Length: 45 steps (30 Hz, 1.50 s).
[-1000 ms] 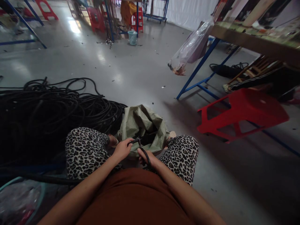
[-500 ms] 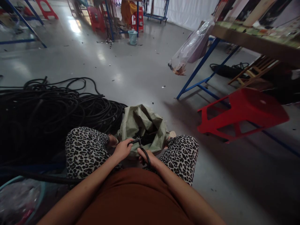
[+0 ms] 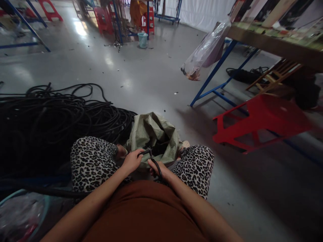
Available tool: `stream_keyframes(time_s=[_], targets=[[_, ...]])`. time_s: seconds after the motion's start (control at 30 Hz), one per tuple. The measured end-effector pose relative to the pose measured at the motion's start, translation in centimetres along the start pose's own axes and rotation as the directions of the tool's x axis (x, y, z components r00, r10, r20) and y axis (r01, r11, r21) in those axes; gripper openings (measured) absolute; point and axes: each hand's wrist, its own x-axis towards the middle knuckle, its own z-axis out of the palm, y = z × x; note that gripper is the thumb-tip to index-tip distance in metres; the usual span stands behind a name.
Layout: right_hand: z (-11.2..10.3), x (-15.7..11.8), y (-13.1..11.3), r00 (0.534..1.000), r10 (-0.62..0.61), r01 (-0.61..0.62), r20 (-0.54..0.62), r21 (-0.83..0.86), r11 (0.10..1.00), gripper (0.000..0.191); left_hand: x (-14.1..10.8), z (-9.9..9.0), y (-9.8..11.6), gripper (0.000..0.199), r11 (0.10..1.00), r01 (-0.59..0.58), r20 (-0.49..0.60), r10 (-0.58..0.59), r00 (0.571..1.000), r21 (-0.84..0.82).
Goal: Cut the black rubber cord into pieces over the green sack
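My left hand [image 3: 133,160] is closed around a black cord [image 3: 144,152], whose short end points right over the sack. In my right hand [image 3: 161,169] is a pair of black-handled scissors [image 3: 156,166], the blades up against the cord's end. Below both hands, between my knees, stands a green woven sack [image 3: 142,127] with its mouth spread wide and dark contents that I cannot make out. A large heap of black cord [image 3: 75,114] lies on the floor at the left. Another length of thick black cord [image 3: 58,192] runs across near my left forearm.
At lower left is a blue tub [image 3: 46,205] with clear plastic in it. A red stool [image 3: 262,117] stands at right by a blue-legged table [image 3: 272,42], from which a plastic bag [image 3: 202,53] hangs. Farther off is a small basket [image 3: 142,40].
My hands, the cord and the scissors stay almost where they were. At the far right, a dark shape behind the red stool has shifted.
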Motion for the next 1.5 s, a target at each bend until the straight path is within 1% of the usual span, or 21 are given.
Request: stream_keyframes(time_s=[0.17,0.3,0.43,0.57,0.7,0.87,1.03,1.23,1.37,1.5], targets=[[-0.1,-0.1,-0.1,1.0,-0.003,0.003,-0.011,-0.029,1.0,0.053,-0.1,0.1,-0.1,0.036,1.0,-0.021,0.018,0.021,1.0,0.002],[-0.2,-0.3,-0.3,1.0,0.007,-0.007,0.01,-0.023,1.0,0.053,-0.1,0.1,-0.1,0.036,0.999,-0.037,0.031,0.036,0.999,0.009],[-0.2,0.1,0.2,1.0,0.009,-0.01,0.023,0.036,0.999,0.056,-0.1,0.1,0.0,0.036,0.999,-0.051,0.044,0.05,0.998,0.005],[-0.1,0.5,0.6,1.0,0.021,-0.021,0.006,0.072,0.997,0.056,-0.1,0.1,0.0,0.035,0.998,-0.065,0.05,0.064,0.997,0.002],[-0.1,0.2,0.3,1.0,0.02,-0.018,-0.019,0.111,0.994,0.057,0.0,-0.1,0.0,0.036,0.998,-0.063,0.049,0.063,0.997,0.005],[0.1,-0.4,0.0,0.997,0.07,-0.063,-0.042,0.155,0.986,0.057,0.1,-0.1,0.2,0.038,0.998,-0.062,0.044,0.061,0.997,0.004],[-0.1,-0.5,0.0,0.996,0.064,-0.06,-0.066,0.062,0.996,0.059,0.3,0.1,0.0,0.037,0.997,-0.079,0.021,0.079,0.997,-0.008],[-0.4,-0.4,0.0,0.994,-0.018,0.01,-0.104,-0.077,0.997,0.061,0.5,0.1,0.0,0.038,0.997,-0.076,0.016,0.076,0.997,-0.017],[-0.4,-0.7,-0.1,0.991,-0.051,0.038,-0.127,-0.102,0.994,0.061,0.5,-0.1,0.2,0.037,0.996,-0.082,0.013,0.082,0.997,-0.022],[-0.4,-0.8,-0.4,0.99,-0.062,0.047,-0.126,-0.116,0.992,0.06,0.6,-0.1,0.3,0.037,0.997,-0.08,0.011,0.08,0.997,-0.025]])
